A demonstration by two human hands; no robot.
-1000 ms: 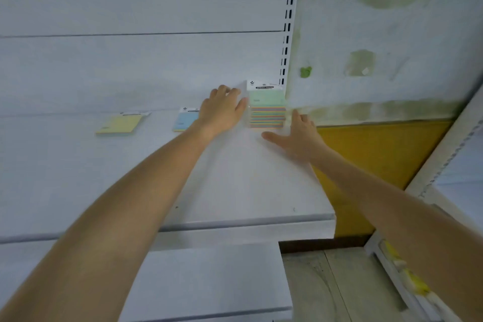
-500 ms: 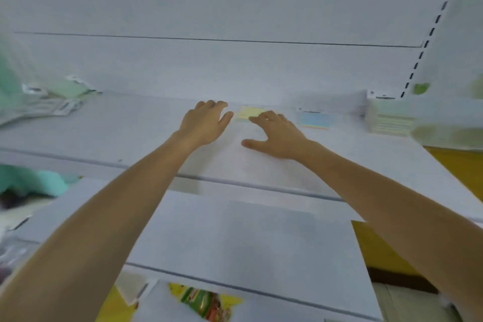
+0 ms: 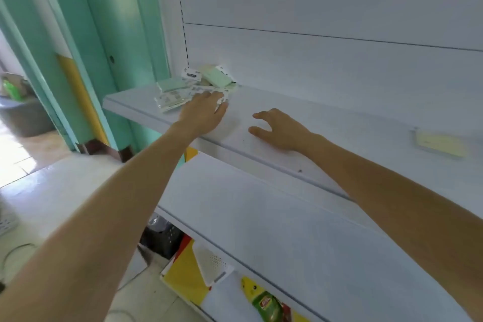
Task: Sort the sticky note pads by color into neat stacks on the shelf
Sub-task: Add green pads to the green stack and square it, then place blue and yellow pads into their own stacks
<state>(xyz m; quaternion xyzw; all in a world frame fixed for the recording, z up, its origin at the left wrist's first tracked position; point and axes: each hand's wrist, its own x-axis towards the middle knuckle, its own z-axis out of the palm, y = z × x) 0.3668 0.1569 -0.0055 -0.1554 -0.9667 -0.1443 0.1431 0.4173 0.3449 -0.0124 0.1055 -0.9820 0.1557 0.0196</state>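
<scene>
Nearest the camera, both bare forearms came in from the bottom corners, over the white lower shelf (image 3: 287, 230). Under that shelf's front edge were a green snack packet (image 3: 266, 304) and a white perforated panel (image 3: 210, 261) overlapping a yellow board (image 3: 183, 280), with a black crate (image 3: 164, 239) further back on the floor. Next up was the upper shelf (image 3: 352, 123), also white. On it the right hand (image 3: 281, 129) sat near the front edge, palm down, fingers spread and loosely bent, thumb out to the left, holding nothing. Couldn't tell whether its fingertips actually touched the surface. The left hand (image 3: 205, 112) was further left and a bit deeper, palm down with fingers fairly straight. Its tips lay on the near edge of the pile of sticky note pads (image 3: 183, 91), with no grip and nothing pinched. The hands were apart. The pile sat jumbled at the far left end of the upper shelf, against the back panel (image 3: 326, 2). It held wrapped pads at mixed angles, mostly pale green. One pale green pad (image 3: 216, 75) was tilted on top at the back, with a white header card (image 3: 192, 74) just left of it. A single yellow pad (image 3: 440, 142) lay flat by itself well to the right on the same shelf, blurred. Beyond the shelf's left end were a teal door frame (image 3: 104, 34) and a grey bin (image 3: 24, 115) past it.
</scene>
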